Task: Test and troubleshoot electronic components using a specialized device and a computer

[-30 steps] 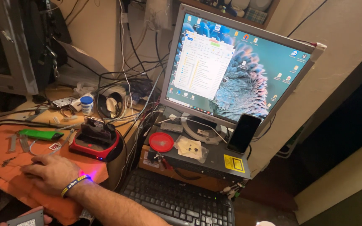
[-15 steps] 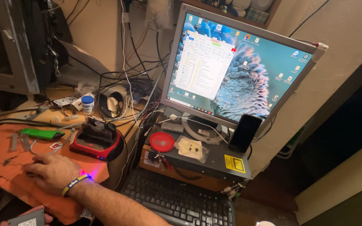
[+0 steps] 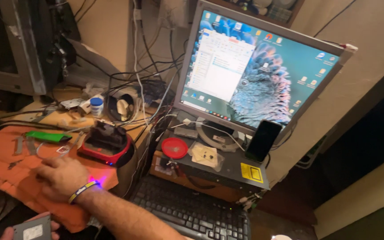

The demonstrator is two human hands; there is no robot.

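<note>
A cluttered desk carries a lit monitor, a black keyboard and an orange cloth. A small grey drive sits at the bottom edge, held by the left hand's fingers. The right hand lies flat on the cloth, fingers spread, holding nothing.
</note>
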